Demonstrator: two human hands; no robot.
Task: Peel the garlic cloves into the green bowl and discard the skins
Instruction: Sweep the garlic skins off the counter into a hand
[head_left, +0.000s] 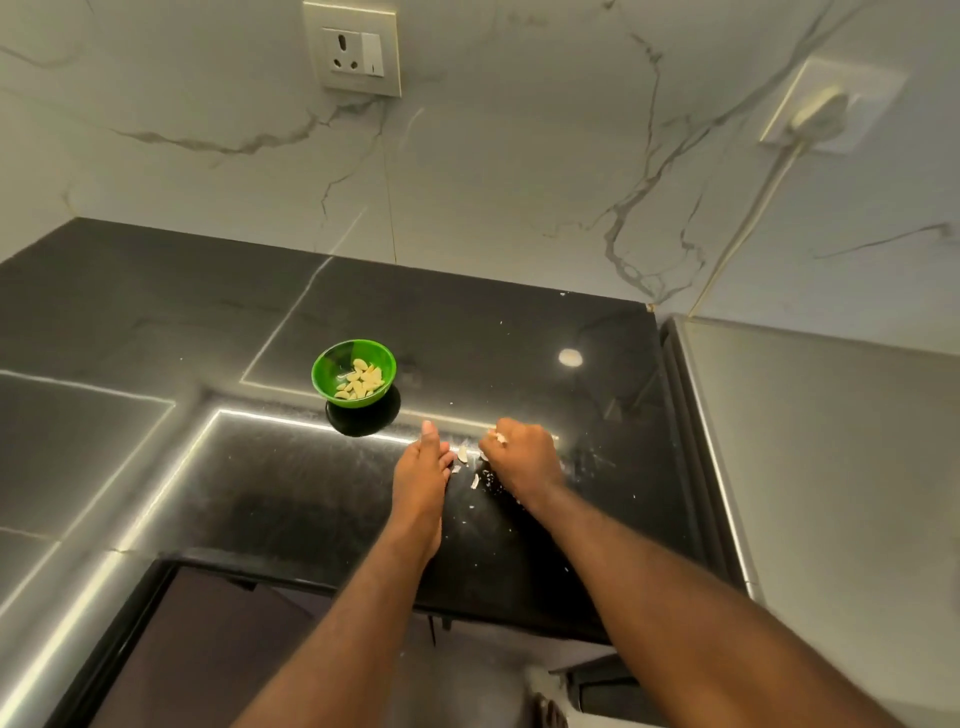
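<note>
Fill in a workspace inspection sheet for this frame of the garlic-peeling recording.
Surface: black glossy countertop, white specks around the hands.
Job's things: green bowl upright, holding peeled cloves; garlic skins loose between the hands.
Clutter: nothing seen.
Grippers: left hand fingers straight, edge-on on the counter; right hand curled, gripping garlic skins.
Cables: white cord runs down from a wall plug.
Surroundings: marble wall, unused socket, steel panel at right.

one green bowl (328, 365), two hands (418, 480) (524, 460), two wall sockets (353, 49) (831, 104), several skin scraps (474, 481)
</note>
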